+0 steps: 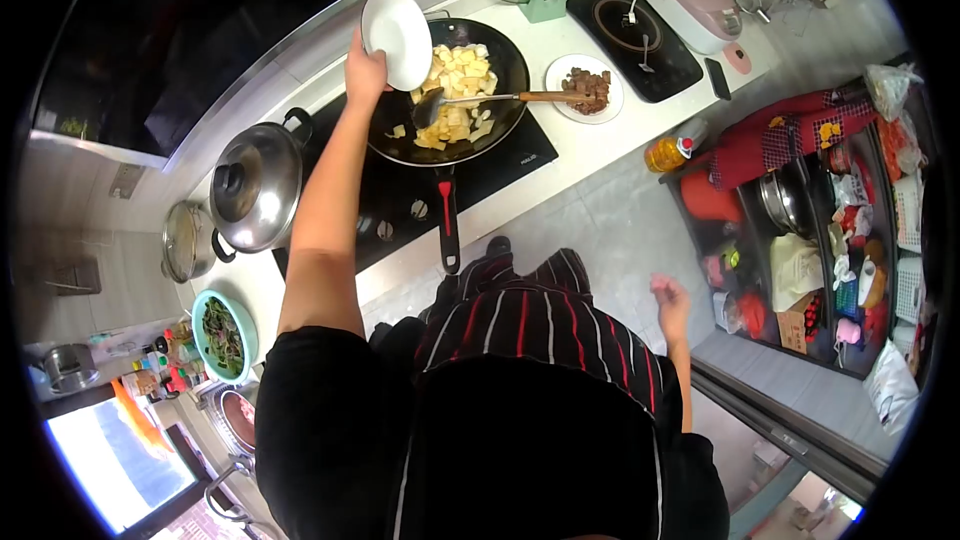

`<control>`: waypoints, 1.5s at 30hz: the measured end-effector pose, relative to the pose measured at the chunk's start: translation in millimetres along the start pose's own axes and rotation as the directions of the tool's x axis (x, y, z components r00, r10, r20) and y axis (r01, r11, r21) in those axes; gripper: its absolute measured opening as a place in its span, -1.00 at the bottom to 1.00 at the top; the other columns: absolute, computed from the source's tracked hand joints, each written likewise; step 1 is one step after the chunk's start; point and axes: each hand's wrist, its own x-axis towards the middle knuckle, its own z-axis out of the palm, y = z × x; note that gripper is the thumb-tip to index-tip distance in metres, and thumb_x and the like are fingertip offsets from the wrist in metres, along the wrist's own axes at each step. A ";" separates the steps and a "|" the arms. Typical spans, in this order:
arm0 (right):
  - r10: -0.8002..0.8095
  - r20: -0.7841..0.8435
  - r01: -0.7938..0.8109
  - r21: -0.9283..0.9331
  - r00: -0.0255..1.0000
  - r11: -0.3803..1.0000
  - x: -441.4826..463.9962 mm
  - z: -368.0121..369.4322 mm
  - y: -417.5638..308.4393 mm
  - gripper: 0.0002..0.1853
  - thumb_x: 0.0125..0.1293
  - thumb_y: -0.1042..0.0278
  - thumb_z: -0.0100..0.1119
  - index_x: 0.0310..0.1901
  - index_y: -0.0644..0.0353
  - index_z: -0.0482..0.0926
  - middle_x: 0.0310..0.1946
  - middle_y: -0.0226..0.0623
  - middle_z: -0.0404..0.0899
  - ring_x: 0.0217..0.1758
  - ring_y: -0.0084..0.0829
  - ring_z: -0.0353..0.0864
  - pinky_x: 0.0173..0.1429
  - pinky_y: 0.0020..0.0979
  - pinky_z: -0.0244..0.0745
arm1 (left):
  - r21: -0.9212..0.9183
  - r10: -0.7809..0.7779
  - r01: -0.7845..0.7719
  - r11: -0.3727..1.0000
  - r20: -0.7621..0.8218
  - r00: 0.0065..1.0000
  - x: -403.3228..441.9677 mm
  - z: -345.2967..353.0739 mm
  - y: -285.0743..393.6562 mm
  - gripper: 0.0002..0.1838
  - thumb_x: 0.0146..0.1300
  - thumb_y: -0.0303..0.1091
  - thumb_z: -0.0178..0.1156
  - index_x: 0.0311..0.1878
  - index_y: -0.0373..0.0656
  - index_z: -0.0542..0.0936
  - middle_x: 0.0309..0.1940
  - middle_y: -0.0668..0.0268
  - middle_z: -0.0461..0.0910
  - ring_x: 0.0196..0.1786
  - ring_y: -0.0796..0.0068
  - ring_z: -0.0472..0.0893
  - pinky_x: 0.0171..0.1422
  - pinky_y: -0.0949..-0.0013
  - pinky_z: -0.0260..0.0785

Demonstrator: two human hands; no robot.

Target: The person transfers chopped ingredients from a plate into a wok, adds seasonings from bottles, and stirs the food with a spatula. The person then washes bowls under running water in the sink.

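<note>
My left hand [366,75] grips the edge of a white plate [403,38], tilted up over the left side of a black frying pan [512,65]. The plate's inner face shows no food. In the pan lie pale yellow cubed pieces [465,70], some browned. A spatula [485,98] with a wooden handle rests across the pan, its dark blade among the pieces. Its handle reaches over a white plate of brown chunks [588,90]. My right hand [672,307] hangs away from the counter at the right, fingers loosely bent and apart, with nothing visible in it.
A lidded steel pot [262,190] stands left of the pan on the black cooktop [400,225]. Farther left is a turquoise basin of leafy greens [225,337]. An induction plate [635,45] and a pink-lidded cooker [690,0] stand right. Oil bottle [668,152] and shelves lie beyond.
</note>
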 end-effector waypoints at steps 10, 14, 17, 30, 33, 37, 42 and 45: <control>-0.184 0.223 0.107 0.316 0.957 0.943 209.7 25.2 -141.5 -0.65 0.29 0.64 0.04 0.11 0.24 0.53 -0.14 -0.38 0.61 -0.12 -0.58 0.57 0.04 -0.55 0.46 | 0.538 0.473 -0.314 0.783 -0.186 0.861 -6.9 5.2 -17.0 -0.35 0.18 -0.61 -0.02 0.39 -0.10 0.20 0.06 -0.13 0.49 0.04 -0.01 0.59 -0.03 0.04 0.53; -0.214 0.571 -0.125 0.496 0.793 0.859 286.8 65.6 -193.8 -0.43 0.35 0.21 0.12 0.35 0.11 0.26 -0.08 -0.29 0.61 -0.18 -0.52 0.61 -0.15 -0.57 0.45 | -0.568 -0.217 -0.024 0.823 -0.352 0.911 -74.4 72.3 49.4 -0.40 0.28 -0.60 -0.11 0.40 -0.17 0.08 0.20 -0.03 0.33 0.06 -0.06 0.56 -0.25 0.12 0.71; -0.165 0.775 -0.289 0.412 0.610 0.864 328.7 70.7 -230.4 -0.30 0.46 0.05 -0.07 0.49 0.06 -0.12 0.03 -0.14 0.56 -0.15 -0.40 0.64 -0.17 -0.47 0.53 | -0.794 -0.365 0.072 0.604 -0.195 0.910 -102.3 132.1 82.8 -0.46 0.29 -0.59 -0.05 0.34 -0.28 0.14 0.20 -0.07 0.33 0.06 -0.05 0.56 -0.13 0.06 0.70; -0.101 0.140 0.004 0.564 0.985 0.826 462.3 -55.4 -50.8 -0.41 0.33 0.51 -0.15 0.40 0.21 0.06 0.04 -0.11 0.47 -0.14 -0.37 0.62 -0.36 -0.44 0.64 | -0.373 -0.164 0.581 0.723 0.725 0.669 -131.4 364.9 160.7 -0.39 0.39 -0.40 0.08 0.45 -0.14 0.12 0.31 0.11 0.28 0.07 0.34 0.56 0.14 0.29 0.49; -0.052 0.009 0.041 0.488 0.999 0.872 494.5 -86.3 -17.7 -0.42 0.31 0.55 -0.17 0.37 0.24 0.06 0.05 -0.07 0.46 -0.18 -0.35 0.64 -0.38 -0.44 0.65 | -0.389 -0.109 0.524 0.758 0.716 0.689 -142.9 325.7 164.2 -0.51 0.34 -0.50 0.07 0.34 -0.20 0.32 0.18 0.12 0.44 0.00 0.37 0.60 0.06 0.35 0.50; -0.027 -0.098 0.062 0.374 0.995 0.925 542.8 -90.3 34.3 -0.41 0.27 0.61 -0.20 0.35 0.28 0.00 0.05 -0.01 0.44 -0.21 -0.31 0.65 -0.39 -0.43 0.67 | -0.358 -0.244 0.419 0.834 0.442 0.863 -174.8 247.9 146.5 -0.61 0.33 -0.54 0.02 0.23 -0.23 0.44 -0.03 0.17 0.59 -0.12 0.43 0.63 -0.10 0.40 0.51; 0.045 -0.209 0.054 0.444 0.977 0.895 560.4 -58.8 40.6 -0.49 0.36 0.48 -0.15 0.33 0.28 0.08 -0.05 -0.03 0.48 -0.21 -0.25 0.62 -0.21 -0.27 0.65 | -0.358 -0.431 0.396 0.846 -0.022 0.902 -224.5 153.9 125.4 -0.70 0.38 -0.34 0.08 0.13 -0.20 0.51 -0.17 0.28 0.59 -0.23 0.49 0.61 -0.19 0.46 0.48; 0.210 -0.050 -0.145 0.568 0.977 0.810 576.8 -54.7 62.3 -0.42 0.41 0.25 -0.10 0.37 0.29 0.03 0.04 0.01 0.46 -0.11 -0.15 0.61 0.03 -0.10 0.53 | -0.380 -0.510 0.403 0.832 -0.240 0.826 -253.4 111.2 118.0 -0.68 0.35 -0.27 0.16 0.10 -0.20 0.52 -0.20 0.32 0.58 -0.29 0.53 0.59 -0.24 0.49 0.44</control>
